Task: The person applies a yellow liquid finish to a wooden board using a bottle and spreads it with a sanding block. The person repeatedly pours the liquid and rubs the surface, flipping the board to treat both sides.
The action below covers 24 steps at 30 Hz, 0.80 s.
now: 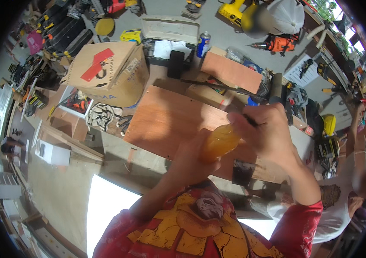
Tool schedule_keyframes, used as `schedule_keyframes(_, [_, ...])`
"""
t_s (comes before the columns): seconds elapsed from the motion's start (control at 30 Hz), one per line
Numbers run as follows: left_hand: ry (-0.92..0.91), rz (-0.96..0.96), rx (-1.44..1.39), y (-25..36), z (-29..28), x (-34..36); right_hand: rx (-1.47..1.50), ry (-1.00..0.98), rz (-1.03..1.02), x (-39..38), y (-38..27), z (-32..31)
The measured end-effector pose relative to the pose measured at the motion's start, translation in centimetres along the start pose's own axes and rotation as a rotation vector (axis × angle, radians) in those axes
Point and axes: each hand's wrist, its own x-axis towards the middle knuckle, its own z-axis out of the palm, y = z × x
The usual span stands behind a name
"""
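My left hand (191,159) is wrapped round a clear bottle of yellow-orange liquid (221,144), tilted up toward the right. At its upper end my right hand (271,131) is closed, fingers curled over the top, which they hide. A small dark patch shows between those fingers; I cannot tell what it is. Both hands are raised in front of my chest, above a reddish-brown wooden board (157,120) with small dark holes. Close to the board's near edge, below my right hand, is a dark square piece (243,172).
A cardboard box (101,81) stands at the far left of the board, with striped gloves (103,116) beside it. Behind the board are a blue spray can (203,44) and a smaller wood panel (230,71). An orange drill (281,44) lies farther back. Another person (333,206) is at the right.
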Motion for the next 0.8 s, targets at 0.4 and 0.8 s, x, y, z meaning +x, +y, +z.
schedule_keyframes(0.4, [-1.252, -0.065, -1.172, -9.2, -2.5, 1.0, -0.072, -0.379, -0.81, -1.3, -1.5, -2.5])
schedule_keyframes(0.8, [-1.065, 0.026, -0.953, -10.6, -5.3, 1.8, 0.068, -0.342, -0.6, 2.6, -2.2, -0.4])
